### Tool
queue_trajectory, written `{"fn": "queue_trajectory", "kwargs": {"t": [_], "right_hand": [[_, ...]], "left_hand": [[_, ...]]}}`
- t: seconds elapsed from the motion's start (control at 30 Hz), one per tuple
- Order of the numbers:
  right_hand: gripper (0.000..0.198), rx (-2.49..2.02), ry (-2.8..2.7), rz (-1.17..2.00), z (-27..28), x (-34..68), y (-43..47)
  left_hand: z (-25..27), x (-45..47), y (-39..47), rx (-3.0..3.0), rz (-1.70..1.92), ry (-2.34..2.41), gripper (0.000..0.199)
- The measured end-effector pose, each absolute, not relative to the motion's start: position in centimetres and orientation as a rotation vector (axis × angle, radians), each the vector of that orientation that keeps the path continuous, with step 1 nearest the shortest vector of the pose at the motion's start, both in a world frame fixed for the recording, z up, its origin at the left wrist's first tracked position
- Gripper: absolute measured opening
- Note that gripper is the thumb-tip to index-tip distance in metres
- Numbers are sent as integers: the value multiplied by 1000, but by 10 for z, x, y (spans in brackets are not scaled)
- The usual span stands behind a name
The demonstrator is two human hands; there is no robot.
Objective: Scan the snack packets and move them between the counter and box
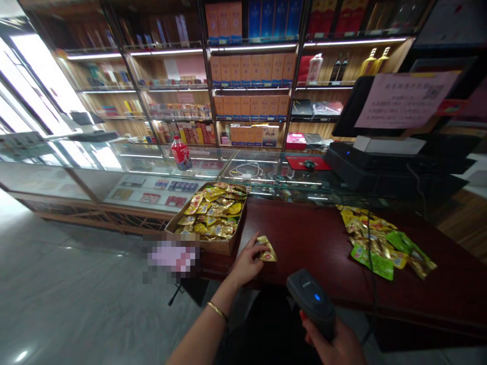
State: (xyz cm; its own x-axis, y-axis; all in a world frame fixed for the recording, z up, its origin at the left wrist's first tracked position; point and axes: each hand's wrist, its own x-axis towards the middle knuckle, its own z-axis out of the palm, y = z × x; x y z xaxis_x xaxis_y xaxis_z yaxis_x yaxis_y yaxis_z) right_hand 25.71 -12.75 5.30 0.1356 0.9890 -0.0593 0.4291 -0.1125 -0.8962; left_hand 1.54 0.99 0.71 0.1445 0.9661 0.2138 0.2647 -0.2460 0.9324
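Note:
My left hand [249, 261], with a gold bangle at the wrist, has its fingers on the left edge of a small gold snack packet [268, 249] over the dark red table. Part of the packet is hidden by the fingers. Wrapped round its handle, my right hand [333, 339] holds a black barcode scanner [310, 296] with a blue light lit on top. A cardboard box [218, 247] full of yellow and gold packets [215, 210] stands left of my left hand. On the table's right side lies a loose pile of gold and green packets [371, 238].
A glass display counter [152, 172] runs behind the table [289, 223], bearing a red-labelled bottle [181, 153]. The scanner's cable [370, 253] hangs over the packet pile. A monitor [352, 109] stands at the back right. Shelves of boxes [251, 70] line the wall.

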Motion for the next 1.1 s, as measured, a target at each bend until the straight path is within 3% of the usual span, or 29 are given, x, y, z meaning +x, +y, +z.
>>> {"fn": "queue_trajectory", "kwargs": {"t": [0.17,0.3,0.37,0.53,0.93,1.1], "right_hand": [[52,-1625,-1450,1023,52,263,-118],[47,-1636,-1478,1084,55,259,-117],[49,-1665,-1471,1043,57,255,-119],[55,-1685,-1467,954,63,245,-116],[41,-1612,-1545,1026,59,232,-97],[44,-1609,-1445,937,62,233,-104]], "left_hand": [[3,15,10,1711,1093,1241,35],[-9,19,9,1737,1222,1214,91],[-12,19,8,1778,1268,1200,104],[-12,21,3,1968,1271,1175,103],[-9,22,0,2001,1277,1155,106],[-5,23,2,1993,1218,1178,87]]}}
